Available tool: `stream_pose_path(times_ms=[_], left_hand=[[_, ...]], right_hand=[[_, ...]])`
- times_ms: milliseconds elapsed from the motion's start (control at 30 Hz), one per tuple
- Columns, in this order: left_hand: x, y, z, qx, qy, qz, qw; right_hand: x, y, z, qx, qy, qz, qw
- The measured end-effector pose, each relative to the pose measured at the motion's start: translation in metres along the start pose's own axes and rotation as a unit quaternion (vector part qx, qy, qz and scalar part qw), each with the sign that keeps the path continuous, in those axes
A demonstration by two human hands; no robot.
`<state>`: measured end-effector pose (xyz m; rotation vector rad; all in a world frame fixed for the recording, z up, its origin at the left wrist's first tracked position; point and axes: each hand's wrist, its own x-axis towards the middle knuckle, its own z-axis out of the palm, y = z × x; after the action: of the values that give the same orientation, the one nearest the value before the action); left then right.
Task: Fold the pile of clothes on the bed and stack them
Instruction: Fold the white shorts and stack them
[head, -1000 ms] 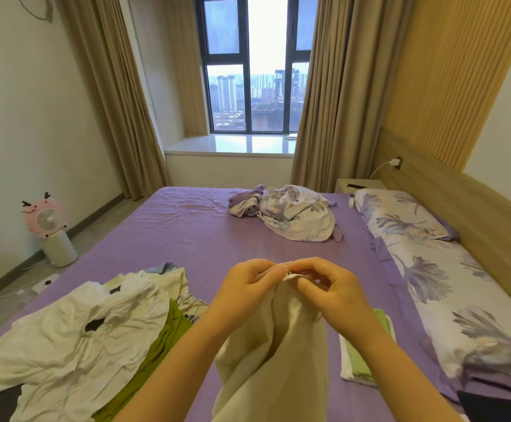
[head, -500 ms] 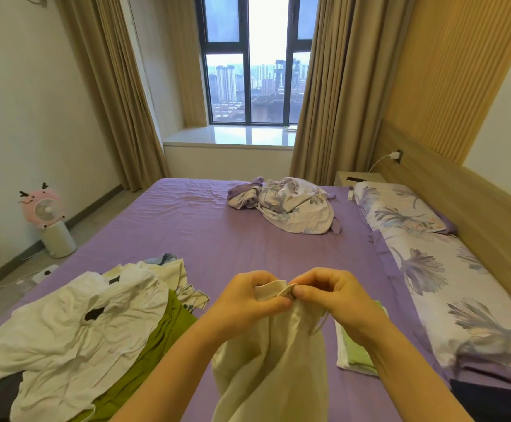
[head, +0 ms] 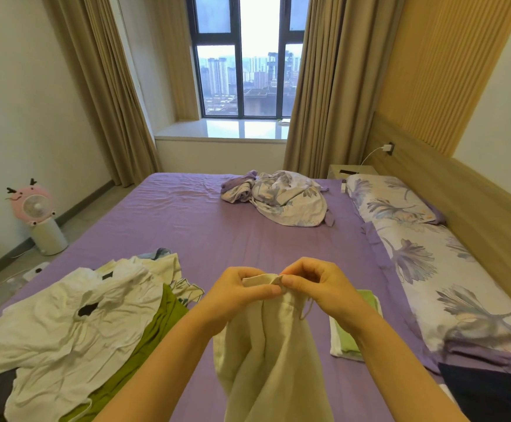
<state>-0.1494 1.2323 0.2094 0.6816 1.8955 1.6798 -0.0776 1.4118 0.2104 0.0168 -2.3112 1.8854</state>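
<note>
1. Both hands meet at the centre of the view, the left hand (head: 236, 292) and the right hand (head: 315, 286) each pinching the top edge of a cream garment (head: 266, 354) held up over the purple bed (head: 217, 233); the cloth hangs down toward 6 o'clock.
2. The step in hand appears to be finding the garment's hem or waistband before folding; next the hands would likely need to part along that edge to spread it flat.
3. At 8 o'clock lies the unfolded pile of clothes (head: 74, 324), white shirts over an olive piece.
4. At 4 o'clock, just past the right wrist, sits a small folded stack (head: 348, 339) in green and white.
5. A bare stretch of sheet lies beyond the hands; a crumpled floral duvet (head: 284, 199) sits at 12 o'clock, pillows (head: 430, 257) at 2 o'clock.
6. A pink fan (head: 33, 205) stands on the floor at 9 o'clock.
</note>
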Motion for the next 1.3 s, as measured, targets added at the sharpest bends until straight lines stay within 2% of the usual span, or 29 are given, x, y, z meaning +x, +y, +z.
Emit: stream_pose_path(times_ms=[100,200,300,400,467,567,667,700,767,833,900,967,1000,1133,1233,1300], left_hand=[[0.002,0.002,-0.007,-0.015,-0.032,0.010,0.999],[0.006,0.010,-0.013,-0.001,-0.035,0.028,0.999],[0.010,0.027,-0.025,0.017,-0.026,0.052,0.998],[0.014,0.040,-0.046,0.087,-0.026,0.037,0.995],[0.018,0.042,-0.061,0.181,-0.015,0.014,0.983],[0.024,0.038,-0.082,0.366,-0.018,-0.003,0.931],[0.032,0.029,-0.093,0.512,-0.049,-0.083,0.853],[0.033,0.024,-0.094,0.554,-0.067,-0.118,0.821],[0.033,0.013,-0.095,0.616,-0.086,-0.171,0.764],[0.033,0.005,-0.095,0.658,-0.084,-0.184,0.725],[0.032,-0.002,-0.097,0.696,-0.067,-0.174,0.693],[0.033,-0.007,-0.098,0.714,-0.044,-0.155,0.681],[0.034,-0.007,-0.099,0.718,-0.036,-0.146,0.680],[0.039,-0.007,-0.095,0.674,0.034,-0.078,0.734],[0.047,-0.001,-0.083,0.681,0.078,-0.004,0.728],[0.057,0.005,-0.076,0.693,0.102,-0.023,0.713]], right_hand=[[0.005,0.003,-0.002,0.004,-0.015,-0.020,1.000],[0.010,0.007,-0.011,-0.040,-0.022,-0.026,0.999],[0.014,0.013,-0.026,-0.086,-0.118,0.017,0.989],[0.022,0.019,-0.046,-0.195,-0.179,0.049,0.963],[0.031,0.021,-0.057,-0.291,-0.151,0.045,0.944],[0.044,0.021,-0.064,-0.388,-0.089,0.007,0.917],[0.058,0.017,-0.064,-0.485,-0.041,-0.043,0.873],[0.062,0.015,-0.065,-0.528,-0.023,-0.061,0.847],[0.068,0.012,-0.067,-0.628,0.003,-0.107,0.771],[0.070,0.011,-0.068,-0.696,-0.002,-0.180,0.695],[0.071,0.008,-0.070,-0.707,-0.006,-0.252,0.661],[0.071,0.011,-0.073,-0.715,-0.032,-0.230,0.660],[0.069,0.013,-0.076,-0.709,-0.036,-0.190,0.678],[0.072,0.015,-0.087,-0.704,-0.057,-0.059,0.706],[0.071,0.015,-0.089,-0.704,-0.112,-0.011,0.702],[0.071,0.014,-0.089,-0.719,-0.106,-0.015,0.687]])
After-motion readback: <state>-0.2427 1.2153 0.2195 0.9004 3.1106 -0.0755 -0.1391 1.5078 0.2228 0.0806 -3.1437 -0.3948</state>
